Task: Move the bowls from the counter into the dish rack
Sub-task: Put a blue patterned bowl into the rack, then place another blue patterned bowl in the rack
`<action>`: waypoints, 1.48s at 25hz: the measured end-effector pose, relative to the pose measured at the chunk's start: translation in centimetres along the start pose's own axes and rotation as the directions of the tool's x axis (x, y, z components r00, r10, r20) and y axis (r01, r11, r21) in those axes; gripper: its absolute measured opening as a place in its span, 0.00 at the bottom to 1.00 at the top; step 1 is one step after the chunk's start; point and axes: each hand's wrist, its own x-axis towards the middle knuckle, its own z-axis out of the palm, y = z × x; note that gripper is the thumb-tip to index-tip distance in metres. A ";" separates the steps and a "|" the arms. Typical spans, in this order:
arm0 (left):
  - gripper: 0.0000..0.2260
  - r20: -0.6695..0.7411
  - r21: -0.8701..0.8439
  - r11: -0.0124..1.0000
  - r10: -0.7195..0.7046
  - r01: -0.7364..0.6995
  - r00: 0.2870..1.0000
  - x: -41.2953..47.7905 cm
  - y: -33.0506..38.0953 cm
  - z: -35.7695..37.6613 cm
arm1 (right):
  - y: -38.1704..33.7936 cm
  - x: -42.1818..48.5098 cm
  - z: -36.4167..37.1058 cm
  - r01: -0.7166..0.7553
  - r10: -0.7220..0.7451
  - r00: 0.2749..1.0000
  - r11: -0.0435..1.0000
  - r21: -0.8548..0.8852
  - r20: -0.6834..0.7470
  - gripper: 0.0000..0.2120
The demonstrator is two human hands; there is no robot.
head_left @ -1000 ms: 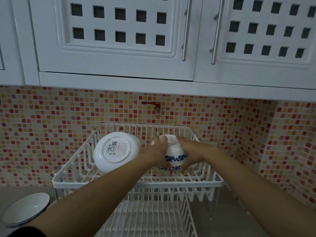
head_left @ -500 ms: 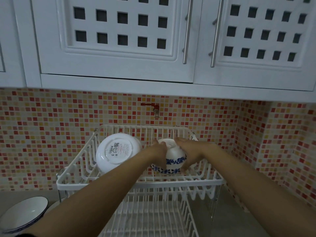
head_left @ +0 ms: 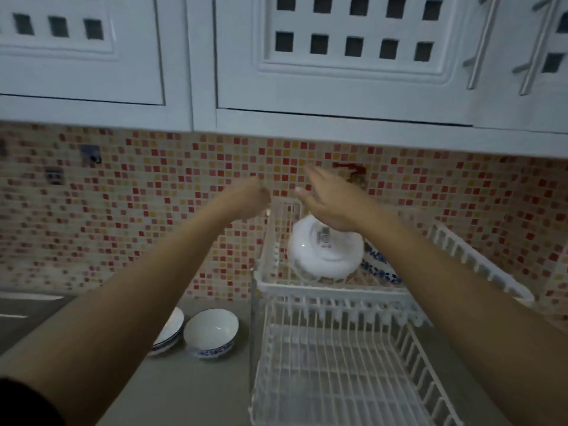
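A white two-tier dish rack stands on the counter at the right. In its upper tier a plain white bowl leans on edge with its base toward me. A blue-patterned bowl rests right behind it, mostly hidden by my right forearm. On the counter left of the rack sit two more white bowls with blue trim: one upright, one partly behind my left arm. My left hand is raised above the rack's left corner, fingers curled, empty. My right hand hovers over the white bowl, fingers apart, empty.
White upper cabinets hang close above my hands. The mosaic tile backsplash runs behind, with a red hook on it. The rack's lower tier holds nothing. Grey counter extends in front.
Both hands have let go of the blue-patterned bowl, which now rests in the upper tier, and have lifted up. The view has swung left, bringing the counter bowls into sight.
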 end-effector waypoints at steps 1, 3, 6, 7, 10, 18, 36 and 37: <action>0.17 0.006 0.033 0.999 -0.034 0.033 0.999 -0.4 -2.7 -0.9 | -2.9 1.1 0.9 0.020 -0.020 1.000 1.000 0.014 0.006 0.32; 0.18 0.005 0.084 0.989 -0.124 0.123 0.992 -1.1 -8.3 -2.1 | -8.5 3.3 3.3 0.059 -0.060 0.998 0.997 0.044 0.036 0.33; 0.18 0.031 0.168 0.954 -0.255 0.247 0.966 -1.8 -16.5 -2.5 | -15.5 6.3 7.9 0.073 -0.075 0.993 0.997 0.030 0.091 0.32; 0.17 0.054 0.195 0.942 -0.290 0.275 0.955 -2.1 -19.1 -2.2 | -17.1 7.1 9.6 0.067 -0.070 0.991 0.997 0.033 0.110 0.32; 0.17 0.154 0.203 0.918 -0.372 0.339 0.915 -2.5 -26.7 0.0 | -20.5 9.2 16.1 -0.014 -0.013 0.977 0.992 0.123 0.213 0.30; 0.20 0.402 0.186 0.885 -0.465 0.427 0.789 -3.5 -40.8 12.2 | -27.3 8.3 36.6 -0.704 0.452 0.643 0.666 0.245 0.619 0.28; 0.09 0.352 -0.329 0.594 -0.644 0.734 0.679 -3.6 -47.6 21.0 | -28.9 9.2 44.4 -0.870 0.511 0.483 0.183 0.459 0.711 0.20; 0.09 0.349 -0.357 0.603 -0.622 0.713 0.701 -3.6 -47.3 19.1 | -28.8 9.1 42.9 -0.835 0.501 0.539 0.218 0.504 0.677 0.17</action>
